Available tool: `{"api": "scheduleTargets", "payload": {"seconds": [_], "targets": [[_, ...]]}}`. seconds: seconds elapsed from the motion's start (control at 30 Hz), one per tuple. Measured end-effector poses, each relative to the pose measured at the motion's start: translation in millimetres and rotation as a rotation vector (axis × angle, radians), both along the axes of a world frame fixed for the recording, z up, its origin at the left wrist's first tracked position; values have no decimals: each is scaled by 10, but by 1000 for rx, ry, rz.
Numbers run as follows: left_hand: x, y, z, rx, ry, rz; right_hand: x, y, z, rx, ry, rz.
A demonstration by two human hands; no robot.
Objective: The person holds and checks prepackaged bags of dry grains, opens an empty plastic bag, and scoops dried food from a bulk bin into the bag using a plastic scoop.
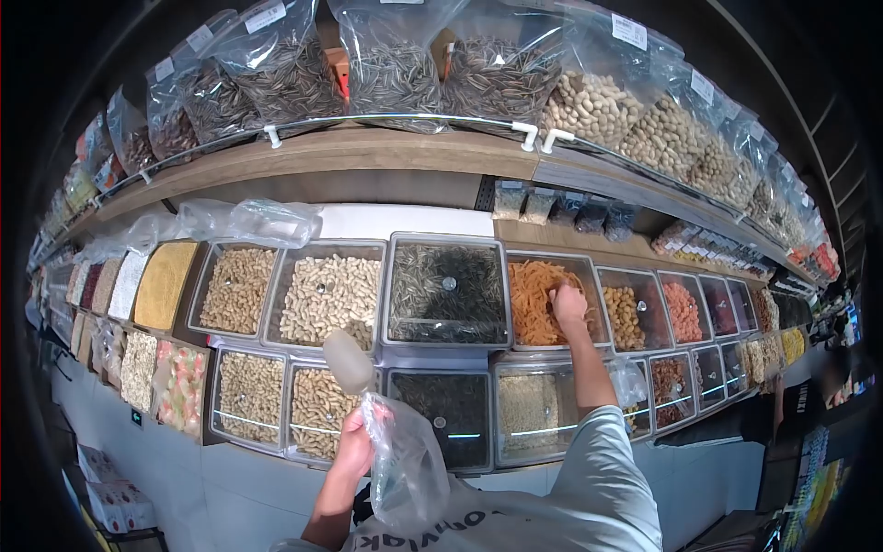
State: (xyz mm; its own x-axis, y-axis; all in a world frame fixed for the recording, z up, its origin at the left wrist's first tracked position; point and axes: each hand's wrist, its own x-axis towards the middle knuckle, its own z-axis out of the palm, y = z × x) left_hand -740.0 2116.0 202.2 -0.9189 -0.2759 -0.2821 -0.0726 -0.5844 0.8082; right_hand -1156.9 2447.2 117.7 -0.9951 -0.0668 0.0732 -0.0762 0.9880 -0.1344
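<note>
My left hand [357, 443] is closed around the top of a clear plastic bag [405, 460] and the handle of a translucent scoop [349, 362]. The scoop's bowl points up and away, over the edge of the peanut bins. My right hand [568, 304] reaches down into a bin of orange dried strips [535, 313], its fingers partly hidden against them. Whether that hand grips any strips cannot be made out.
A lidded bin of dark seeds [446, 299] stands left of the orange strips. Peanut bins [329, 290] lie farther left, and lidded bins [682, 313] to the right. Above runs a wooden shelf [414, 152] with bagged nuts. At the far right is a person [809, 405].
</note>
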Motion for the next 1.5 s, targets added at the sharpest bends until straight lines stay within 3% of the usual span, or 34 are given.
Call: {"api": "scheduleTargets", "payload": {"seconds": [0.53,0.67,0.73,0.77,0.83,0.87,0.9,0.93,1.0,1.1,1.3,1.4,1.5], "targets": [[166,265,-85,-11,-45,94,142,-2,-89,-91,-56,-6],[231,329,-46,11,6,25,31,114,-194,-300,-151,122],[242,355,-32,34,-2,34,359,-4,110,53,150,0],[234,355,-60,31,11,16,561,-142,273,-83,305,53],[204,329,-157,14,47,-45,1107,-532,600,-607,148,249],[175,335,-146,20,48,-21,1341,-706,479,-865,-225,295],[125,360,-117,37,26,-62,1680,-838,259,-1552,-718,489],[72,374,-99,51,6,-108,2270,-1028,679,-1346,-897,507],[10,359,-110,66,29,-139,2755,-1244,774,-1352,-1255,466],[-25,206,-117,-202,18,-384,3016,-1416,597,-1494,-1316,470],[16,-138,50,-83,10,-521,3194,-1810,716,-1524,-1290,117],[69,-425,-171,-95,119,-531,3174,-2094,637,-1614,-1376,249],[111,-766,-302,-211,213,-552,3225,-2471,673,-1629,-1357,199]]}}
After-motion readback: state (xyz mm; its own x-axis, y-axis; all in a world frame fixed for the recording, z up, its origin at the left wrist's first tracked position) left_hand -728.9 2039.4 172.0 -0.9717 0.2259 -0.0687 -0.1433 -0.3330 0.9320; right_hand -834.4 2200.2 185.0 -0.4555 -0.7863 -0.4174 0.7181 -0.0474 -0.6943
